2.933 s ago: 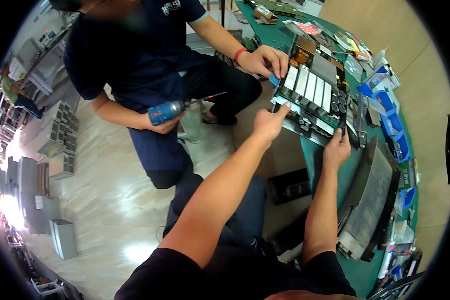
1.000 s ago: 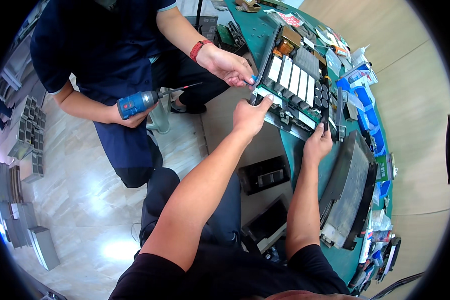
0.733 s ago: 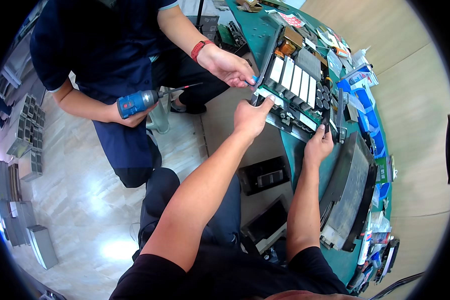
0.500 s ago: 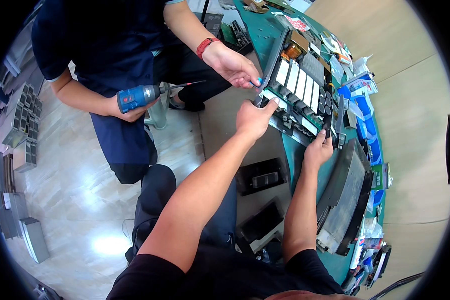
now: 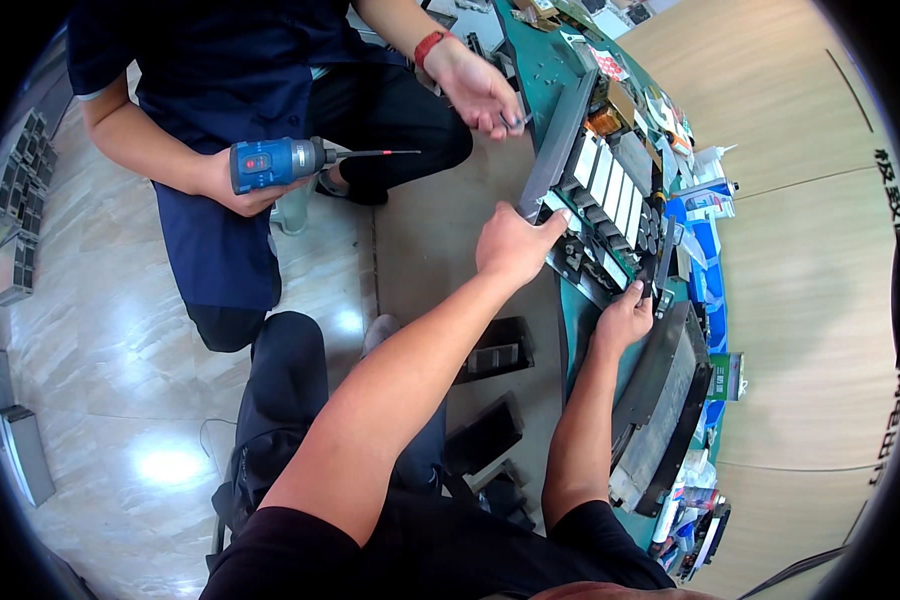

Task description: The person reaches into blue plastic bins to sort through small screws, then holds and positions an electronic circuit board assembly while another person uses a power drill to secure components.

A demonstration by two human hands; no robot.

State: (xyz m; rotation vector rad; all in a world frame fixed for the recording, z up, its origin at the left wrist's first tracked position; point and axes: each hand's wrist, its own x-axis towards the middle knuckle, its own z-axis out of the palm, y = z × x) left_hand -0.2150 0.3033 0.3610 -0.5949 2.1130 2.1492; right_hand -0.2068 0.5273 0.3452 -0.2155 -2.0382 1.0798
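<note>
An open electronics unit (image 5: 604,188) lies over the edge of the green bench, with white-topped blocks, dark cylindrical capacitors and a green circuit board inside its grey metal frame. My left hand (image 5: 515,243) grips its near left corner, thumb on top. Lower right on the same unit, my right hand (image 5: 625,318) holds the near edge, fingers partly hidden beneath. Across from me, a co-worker's hand (image 5: 475,90) pinches a small thin piece close to the frame. A blue cordless screwdriver (image 5: 278,166) with a long bit is in that person's other hand.
A dark metal cover (image 5: 660,405) rests on the green bench (image 5: 540,52) closer to me. Blue bins (image 5: 708,255), bottles and a green can (image 5: 727,377) line the wall side. Black open casings (image 5: 485,435) stand below the bench; metal units (image 5: 20,455) are on the floor at left.
The co-worker's hand with the small piece has drawn back and up from the unit's frame. My view has shifted slightly right; both my hands keep their hold.
</note>
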